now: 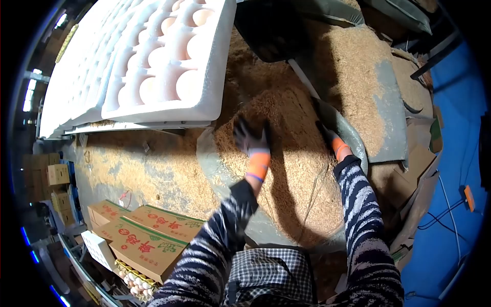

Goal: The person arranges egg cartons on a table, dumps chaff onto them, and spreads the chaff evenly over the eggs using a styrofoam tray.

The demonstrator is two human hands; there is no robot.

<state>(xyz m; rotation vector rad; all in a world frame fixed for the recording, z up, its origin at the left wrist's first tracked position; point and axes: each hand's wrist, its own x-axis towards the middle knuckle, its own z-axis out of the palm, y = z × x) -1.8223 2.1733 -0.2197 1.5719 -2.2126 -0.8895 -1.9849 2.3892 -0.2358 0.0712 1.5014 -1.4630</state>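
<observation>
My left hand (251, 137), in a dark glove with an orange cuff, is over a mound of tan, sawdust-like loose material (294, 169). Its fingers are spread and nothing is in them. The mound fills an opened grey-green sack (353, 135), whose rim curves round it on the right. At that rim is my right hand (335, 141), gloved the same way. Its dark fingers merge with the shadow by the sack's edge, so their grip is hidden. A white foam tray (212, 110) of eggs (190, 84) stands up and left of my left hand.
Printed cardboard boxes (146, 243) lie at lower left beside a stack of eggs (135, 281). A black shovel-like blade (273, 36) with a pale handle (304, 79) rests behind the mound. Another dust-covered sack (394, 112) is at right, near torn cardboard (417, 169) and the blue floor (460, 133).
</observation>
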